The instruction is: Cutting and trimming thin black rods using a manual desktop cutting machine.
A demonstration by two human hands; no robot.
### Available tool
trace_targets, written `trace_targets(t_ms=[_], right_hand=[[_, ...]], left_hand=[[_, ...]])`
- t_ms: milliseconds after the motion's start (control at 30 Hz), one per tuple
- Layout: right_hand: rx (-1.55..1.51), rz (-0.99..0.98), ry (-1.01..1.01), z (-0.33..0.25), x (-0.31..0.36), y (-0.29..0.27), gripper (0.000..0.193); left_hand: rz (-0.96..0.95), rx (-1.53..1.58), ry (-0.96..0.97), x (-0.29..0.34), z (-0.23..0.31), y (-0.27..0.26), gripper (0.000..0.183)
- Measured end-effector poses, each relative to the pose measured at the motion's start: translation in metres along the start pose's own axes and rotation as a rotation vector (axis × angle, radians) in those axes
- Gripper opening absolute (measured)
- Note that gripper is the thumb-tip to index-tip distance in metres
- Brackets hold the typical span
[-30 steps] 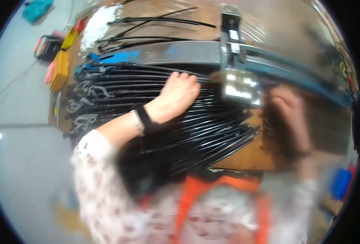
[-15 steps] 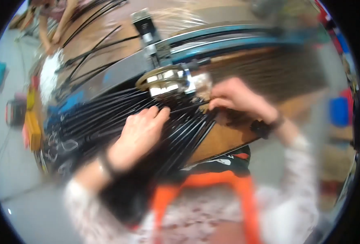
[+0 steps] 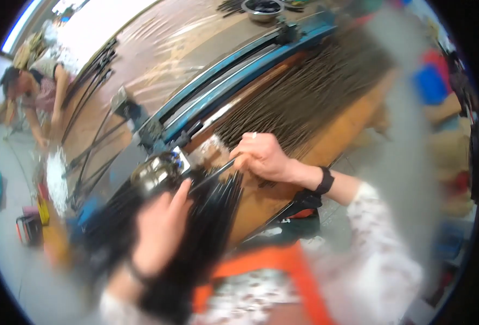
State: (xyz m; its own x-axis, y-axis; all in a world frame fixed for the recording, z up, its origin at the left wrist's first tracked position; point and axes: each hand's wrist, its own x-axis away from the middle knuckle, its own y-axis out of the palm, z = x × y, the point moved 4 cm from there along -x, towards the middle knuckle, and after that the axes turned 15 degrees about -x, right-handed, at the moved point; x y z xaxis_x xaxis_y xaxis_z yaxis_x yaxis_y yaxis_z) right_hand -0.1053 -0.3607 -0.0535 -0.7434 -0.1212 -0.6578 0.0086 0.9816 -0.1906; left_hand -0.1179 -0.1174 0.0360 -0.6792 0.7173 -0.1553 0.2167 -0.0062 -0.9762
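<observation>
My right hand (image 3: pixel 264 157) is closed, its fingers pinching the end of a thin dark rod (image 3: pixel 213 175) that slants down to the left. At the rod's other end my left hand (image 3: pixel 163 225) is smeared by motion. Its index finger points up toward the rod; the other fingers are too blurred to read, so whether it grips the rod cannot be told. Below both hands fans out a bundle of long black rods (image 3: pixel 217 208). Just beyond my left hand sits a machine with a shiny rounded metal part (image 3: pixel 155 174).
Behind the machine runs a long blue rail (image 3: pixel 239 81). Many thin brownish rods (image 3: pixel 304 103) lie alongside it on the wooden table (image 3: pixel 318 149). A metal bowl (image 3: pixel 262 16) stands at the far edge. Another person (image 3: pixel 44 95) bends over at the far left. A blue bin (image 3: pixel 431 85) is at right.
The view has swung, so the machine and rail now appear further left and tilted more steeply. My right hand still holds the rod; my left hand has become blurred.
</observation>
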Motion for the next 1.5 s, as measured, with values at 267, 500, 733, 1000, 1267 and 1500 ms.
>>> trace_targets(t_ms=[267,500,733,1000,1267,1500], right_hand=[[0.101,-0.060,-0.137,-0.011,-0.011,-0.011,0.021],[0.262,-0.479,-0.199,-0.029,-0.025,-0.026,0.048],[0.497,0.012,0.078,0.034,-0.031,-0.112,0.055],[0.464,-0.121,0.248,0.064,-0.039,-0.155,0.061],[-0.348,-0.243,0.401,0.014,-0.041,-0.119,0.046],[0.054,0.029,-0.154,-0.002,-0.074,-0.073,0.011]], left_hand=[[-0.004,0.084,-0.009,-0.018,0.008,-0.014,0.037],[-0.308,0.399,-0.089,-0.053,0.010,-0.031,0.025],[0.101,0.057,0.059,-0.087,-0.010,-0.080,0.014],[-0.011,-0.052,0.134,-0.123,-0.036,-0.047,0.024],[0.074,-0.035,0.048,-0.124,-0.059,-0.054,0.023],[-0.119,0.002,-0.049,-0.084,-0.051,-0.062,0.026]])
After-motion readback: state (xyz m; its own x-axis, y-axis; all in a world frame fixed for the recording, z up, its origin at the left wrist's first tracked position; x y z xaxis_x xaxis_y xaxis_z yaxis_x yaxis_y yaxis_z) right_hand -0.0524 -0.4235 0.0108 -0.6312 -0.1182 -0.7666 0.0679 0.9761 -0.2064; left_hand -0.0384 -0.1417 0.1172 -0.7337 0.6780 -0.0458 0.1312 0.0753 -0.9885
